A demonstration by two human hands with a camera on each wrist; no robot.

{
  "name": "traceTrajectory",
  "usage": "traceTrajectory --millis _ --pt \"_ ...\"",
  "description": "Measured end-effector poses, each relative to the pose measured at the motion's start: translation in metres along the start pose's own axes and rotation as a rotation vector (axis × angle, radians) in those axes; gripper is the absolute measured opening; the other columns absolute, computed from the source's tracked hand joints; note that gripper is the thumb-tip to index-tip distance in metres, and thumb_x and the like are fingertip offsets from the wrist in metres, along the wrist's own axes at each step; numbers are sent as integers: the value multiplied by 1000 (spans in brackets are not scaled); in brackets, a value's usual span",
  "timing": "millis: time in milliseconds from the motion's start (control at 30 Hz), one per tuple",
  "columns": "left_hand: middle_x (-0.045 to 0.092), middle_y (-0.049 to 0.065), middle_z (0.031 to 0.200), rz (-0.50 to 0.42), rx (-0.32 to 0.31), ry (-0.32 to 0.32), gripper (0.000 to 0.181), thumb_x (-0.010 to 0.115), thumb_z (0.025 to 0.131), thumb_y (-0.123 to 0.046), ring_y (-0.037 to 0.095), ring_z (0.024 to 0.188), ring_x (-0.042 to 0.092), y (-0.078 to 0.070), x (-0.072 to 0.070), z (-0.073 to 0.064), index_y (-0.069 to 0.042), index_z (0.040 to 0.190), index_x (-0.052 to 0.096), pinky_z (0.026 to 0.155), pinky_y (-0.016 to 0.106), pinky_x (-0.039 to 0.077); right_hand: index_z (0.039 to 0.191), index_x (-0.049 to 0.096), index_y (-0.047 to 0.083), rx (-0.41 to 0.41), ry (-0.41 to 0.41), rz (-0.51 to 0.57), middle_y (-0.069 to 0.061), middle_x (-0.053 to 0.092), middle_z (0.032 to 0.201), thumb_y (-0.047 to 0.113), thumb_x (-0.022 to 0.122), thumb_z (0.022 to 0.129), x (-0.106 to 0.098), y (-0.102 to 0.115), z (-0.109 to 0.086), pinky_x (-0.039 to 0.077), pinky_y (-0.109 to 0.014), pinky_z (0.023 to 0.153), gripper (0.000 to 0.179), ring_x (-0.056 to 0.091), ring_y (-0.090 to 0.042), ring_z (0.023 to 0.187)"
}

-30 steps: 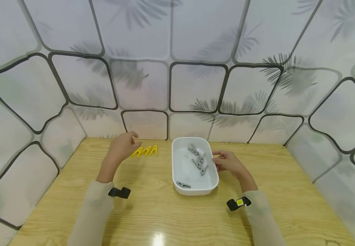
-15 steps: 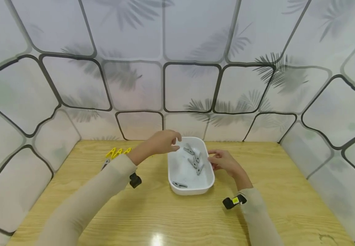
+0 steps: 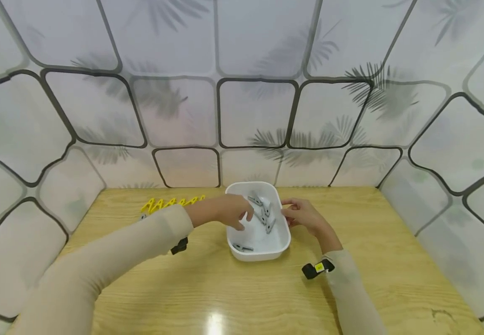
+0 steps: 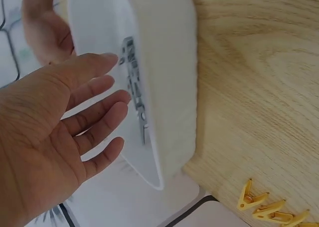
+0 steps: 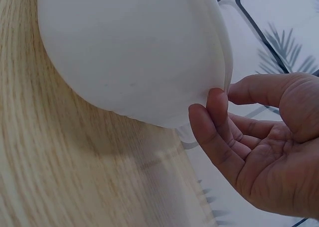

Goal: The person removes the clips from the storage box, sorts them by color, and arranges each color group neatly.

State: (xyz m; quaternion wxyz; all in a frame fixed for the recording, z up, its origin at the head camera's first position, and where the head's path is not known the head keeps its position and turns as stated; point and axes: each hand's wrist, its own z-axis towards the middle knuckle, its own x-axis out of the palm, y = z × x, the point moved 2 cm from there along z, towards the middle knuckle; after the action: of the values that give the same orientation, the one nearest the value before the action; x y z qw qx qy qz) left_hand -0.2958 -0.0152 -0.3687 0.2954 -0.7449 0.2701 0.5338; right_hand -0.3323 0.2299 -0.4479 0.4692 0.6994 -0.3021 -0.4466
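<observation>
A white plastic tub [image 3: 258, 256] stands on the table with several grey clothespins [image 3: 270, 226] lying in it. My left hand [image 3: 230, 212] hovers over the left part of the tub. In the left wrist view, the fingers of this left hand [image 4: 75, 107] are spread, relaxed, and hold nothing, near the grey clothespins [image 4: 132, 67]. At the tub's right side, my right hand [image 3: 306, 216] pinches the rim. The right wrist view shows the thumb and fingers of this right hand [image 5: 269, 142] on either side of the tub's edge [image 5: 227, 53].
Several yellow clothespins [image 3: 171, 203] lie in a row at the back left of the wooden table [image 3: 242, 298]. A grey clothespin [image 3: 143, 216] shows partly beyond the left sleeve [image 3: 133, 246]. A patterned backdrop [image 3: 258, 114] rises behind the table.
My left hand has swung right from the yellow clothespins to above the tub, and its arm no longer leaves their row's right side uncovered as before. My right hand stays at the rim.
</observation>
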Motion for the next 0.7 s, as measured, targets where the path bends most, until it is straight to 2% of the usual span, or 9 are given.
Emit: traceTrajectory --millis 100,200,433,700 --pt "66 -3 85 22 -9 74 23 81 87 -24 10 80 59 -6 5 0 -12 106 73 74 29 49 144 48 -8 -2 6 4 -3 64 84 13 57 103 0 2 0 59 -30 70 47 63 -10 72" --pt "66 -5 84 15 -14 107 23 83 86 -25 10 81 59 -10 10 1 -14 104 74 74 29 48 143 48 -7 2 3 2 -3 64 84 12 57 103 0 3 0 58 -29 70 46 62 -10 72" --pt "65 -7 80 11 19 98 26 87 82 -29 7 75 56 -15 23 6 -16 101 75 70 26 45 144 47 -9 -1 3 2 -3 65 83 11 57 102 -1 5 0 58 -28 69 48 62 -10 71" --pt "66 -8 82 80 44 116 23 87 82 -25 5 74 55 -25 36 14 -19 101 75 71 25 47 143 48 -10 8 1 14 1 65 79 11 57 102 0 4 -2 57 -28 67 47 62 -9 69"
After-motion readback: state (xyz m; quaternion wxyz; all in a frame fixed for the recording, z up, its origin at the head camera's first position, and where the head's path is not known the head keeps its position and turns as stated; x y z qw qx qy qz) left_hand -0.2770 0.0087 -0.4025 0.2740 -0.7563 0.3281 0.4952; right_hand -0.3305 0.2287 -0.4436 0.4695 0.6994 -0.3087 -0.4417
